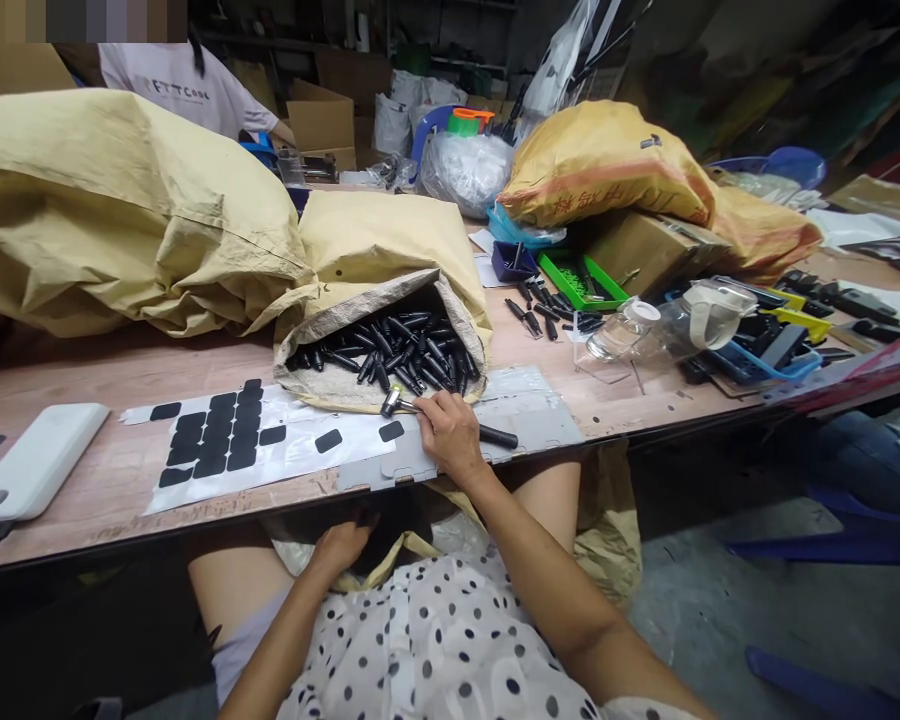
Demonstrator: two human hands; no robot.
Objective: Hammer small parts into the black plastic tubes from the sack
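Observation:
My right hand (pixel 450 432) is closed around a small hammer (pixel 499 437) at the table's front edge. The hammer's metal head, with a yellow face, points left towards an open cloth sack (pixel 322 385). Inside the sack's mouth lie many black pen-shaped plastic parts (pixel 397 345). Under the hammer is a grey board (pixel 540 405). My left hand (pixel 343 545) is below the table edge over my lap, fingers curled; what they hold, if anything, is lost in shadow. Left of the board, a white sheet (pixel 281 465) carries rows of black rounded stickers (pixel 214 440).
A white power bank (pixel 41 460) with a cable lies at left. Behind stands a large tan sack (pixel 120 210). To the right are a green tray (pixel 581 280), a clear jug (pixel 709 315), a blue basket (pixel 787 370) and a yellow sack (pixel 607 165). A person (pixel 195 90) sits opposite.

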